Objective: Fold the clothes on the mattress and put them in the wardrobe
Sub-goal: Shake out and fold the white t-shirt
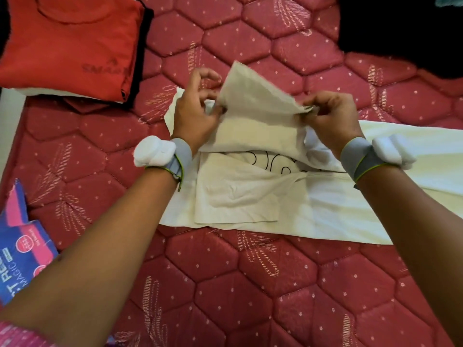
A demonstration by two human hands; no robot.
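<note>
A cream-white T-shirt (pixel 250 196) with a black line print lies flat across the red quilted mattress (pixel 225 284), its body stretching off to the right. One sleeve (pixel 253 103) is lifted off the shirt. My left hand (pixel 195 113) pinches the sleeve's left edge, and my right hand (pixel 328 118) pinches its right corner. The other sleeve lies folded flat over the shirt's front. Both wrists wear grey bands with white pads.
A stack of folded clothes with a red shirt (pixel 67 43) on top sits at the far left. A dark garment (pixel 406 28) lies at the far right. A blue and pink packet (pixel 20 251) rests at the mattress's left edge.
</note>
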